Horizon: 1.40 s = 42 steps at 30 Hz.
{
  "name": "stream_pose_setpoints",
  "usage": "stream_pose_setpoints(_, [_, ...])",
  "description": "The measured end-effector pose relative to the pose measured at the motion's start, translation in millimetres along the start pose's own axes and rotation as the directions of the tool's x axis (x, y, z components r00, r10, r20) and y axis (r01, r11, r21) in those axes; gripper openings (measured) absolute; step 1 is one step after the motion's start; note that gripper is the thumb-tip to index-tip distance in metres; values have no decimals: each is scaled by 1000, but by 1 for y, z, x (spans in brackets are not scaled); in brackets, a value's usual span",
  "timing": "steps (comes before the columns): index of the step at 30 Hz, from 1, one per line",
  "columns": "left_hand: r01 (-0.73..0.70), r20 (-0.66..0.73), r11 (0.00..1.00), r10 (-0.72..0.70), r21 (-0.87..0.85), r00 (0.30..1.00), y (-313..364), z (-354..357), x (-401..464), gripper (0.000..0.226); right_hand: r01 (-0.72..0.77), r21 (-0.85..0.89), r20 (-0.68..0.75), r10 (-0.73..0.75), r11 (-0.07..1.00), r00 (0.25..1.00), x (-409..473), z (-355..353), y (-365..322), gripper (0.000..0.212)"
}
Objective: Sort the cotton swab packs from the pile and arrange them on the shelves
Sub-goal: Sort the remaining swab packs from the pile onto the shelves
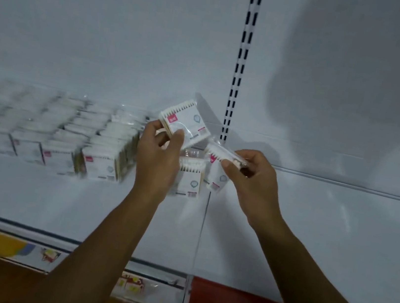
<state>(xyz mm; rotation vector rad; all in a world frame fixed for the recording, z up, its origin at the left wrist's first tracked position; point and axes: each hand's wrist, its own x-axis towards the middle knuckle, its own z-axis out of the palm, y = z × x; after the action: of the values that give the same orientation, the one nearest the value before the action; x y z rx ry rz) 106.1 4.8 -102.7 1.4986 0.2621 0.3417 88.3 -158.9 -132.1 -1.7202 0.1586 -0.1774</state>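
A person's left hand (160, 150) held one cotton swab pack (184, 124) raised and tilted above the white shelf (313, 220), its grip closed on the pack's lower corner between thumb and fingers. The right hand (249, 179) pinched a second pack (224, 153) by its edge, just beside the first. A third pack (189, 178) stood on the shelf between the two hands, at the right end of the stocked rows (48, 134), which were blurred in the frame.

Each pack was a small, flat, clear plastic sleeve showing a row of white swab tips along the top, a white card face and a red corner label. They looked very light and fairly stiff, though the glossy film could be slippery; pinching across the flat faces or a corner seemed the surest hold.
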Motion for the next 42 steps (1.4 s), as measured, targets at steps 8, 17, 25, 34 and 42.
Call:
stream_pose_setpoints(8, [-10,-82,995,2,-99,997,13,-91,66,11,138,-323,52,-128,936,990,-1,108,-7,21])
stream_pose_setpoints(17, [26,-64,988,-36,-149,997,10,-117,84,12,311,-642,148,-285,701,947,15,157,1,29])
stream_pose_setpoints(25, [23,-33,990,-27,-137,999,7,-120,88,12,370,-816,126,-489,443,863,23,158,13,37])
stream_pose_setpoints(34, [34,42,994,-30,-101,999,3,-99,77,17,372,-305,194,-325,877,926,-14,155,-31,35])
stream_pose_setpoints(42, [36,14,995,-35,-90,999,2,-111,80,11,162,-351,60,-151,922,987,-16,151,-1,24])
